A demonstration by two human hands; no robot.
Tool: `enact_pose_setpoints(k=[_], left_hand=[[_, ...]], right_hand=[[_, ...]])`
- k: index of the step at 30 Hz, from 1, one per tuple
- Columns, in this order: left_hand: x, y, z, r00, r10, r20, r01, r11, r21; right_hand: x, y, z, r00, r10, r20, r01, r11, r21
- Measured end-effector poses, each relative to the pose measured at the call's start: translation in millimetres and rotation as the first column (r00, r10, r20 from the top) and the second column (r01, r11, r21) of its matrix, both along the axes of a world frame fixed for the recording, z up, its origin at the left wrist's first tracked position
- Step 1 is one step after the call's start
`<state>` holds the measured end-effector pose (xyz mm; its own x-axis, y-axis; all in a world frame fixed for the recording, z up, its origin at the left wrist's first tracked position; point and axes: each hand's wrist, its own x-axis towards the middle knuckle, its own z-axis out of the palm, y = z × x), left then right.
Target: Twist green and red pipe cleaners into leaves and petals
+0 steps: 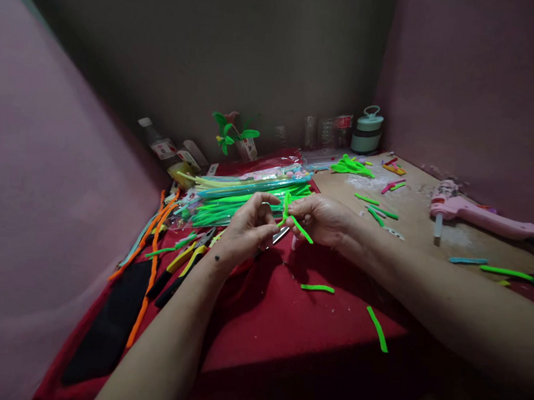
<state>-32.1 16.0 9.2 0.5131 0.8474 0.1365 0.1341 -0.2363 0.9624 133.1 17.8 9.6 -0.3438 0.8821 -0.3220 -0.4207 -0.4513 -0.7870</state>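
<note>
Both hands meet over the red cloth (pixel 269 319) and pinch one bent green pipe cleaner (pixel 298 224). My left hand (pixel 247 229) is closed on its upper left end. My right hand (pixel 322 218) grips it from the right, and the loose end hangs down toward the cloth. Just behind the hands lie packs of green, yellow and blue pipe cleaners (pixel 244 193). Under my left hand something shiny, perhaps a blade, shows partly.
Cut green pieces (pixel 318 288) lie on the cloth and on the brown board (pixel 410 201). A pink glue gun (pixel 472 214) rests at the right. Yellow-handled pliers (pixel 185 264) and orange pipe cleaners (pixel 149 265) lie left. Bottles, jars and a green pipe-cleaner flower (pixel 232 132) stand along the back wall.
</note>
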Motion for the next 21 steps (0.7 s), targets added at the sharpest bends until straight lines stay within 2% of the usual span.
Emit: enact_pose_setpoints(k=[5, 8, 10, 12, 15, 18, 21], left_hand=[[-4, 5, -1.0, 0.986, -0.041, -0.161, 0.027, 0.996, -0.084], [-6, 8, -0.8, 0.973, 0.004, -0.231, -0.012, 0.999, -0.036], [-4, 7, 0.7, 0.983, 0.07, -0.171, -0.076, 0.997, -0.027], [0, 3, 2.4, 0.993, 0.112, -0.046, -0.116, 0.989, -0.096], [7, -4, 2.1, 0.994, 0.054, 0.093, -0.032, 0.975, -0.219], [11, -7, -1.7, 0.987, -0.006, 0.159, 0.053, 0.956, -0.289], [11, -7, -2.8, 0.991, 0.031, 0.134, 0.009, 0.957, -0.289]], right_hand=[[0, 3, -6.1, 1.0, -0.004, 0.013, 0.004, 1.0, 0.022], [-1, 4, -8.9, 0.998, -0.023, 0.054, 0.021, 0.999, 0.039], [-2, 4, -9.9, 0.996, -0.044, 0.077, 0.038, 0.997, 0.071], [-4, 3, -10.3, 0.993, -0.061, 0.098, 0.051, 0.994, 0.097], [-5, 2, -10.2, 0.99, -0.075, 0.117, 0.058, 0.988, 0.14], [-5, 1, -9.9, 0.991, -0.066, 0.113, 0.042, 0.979, 0.199], [-5, 0, -9.6, 0.991, -0.064, 0.114, 0.038, 0.975, 0.217]])
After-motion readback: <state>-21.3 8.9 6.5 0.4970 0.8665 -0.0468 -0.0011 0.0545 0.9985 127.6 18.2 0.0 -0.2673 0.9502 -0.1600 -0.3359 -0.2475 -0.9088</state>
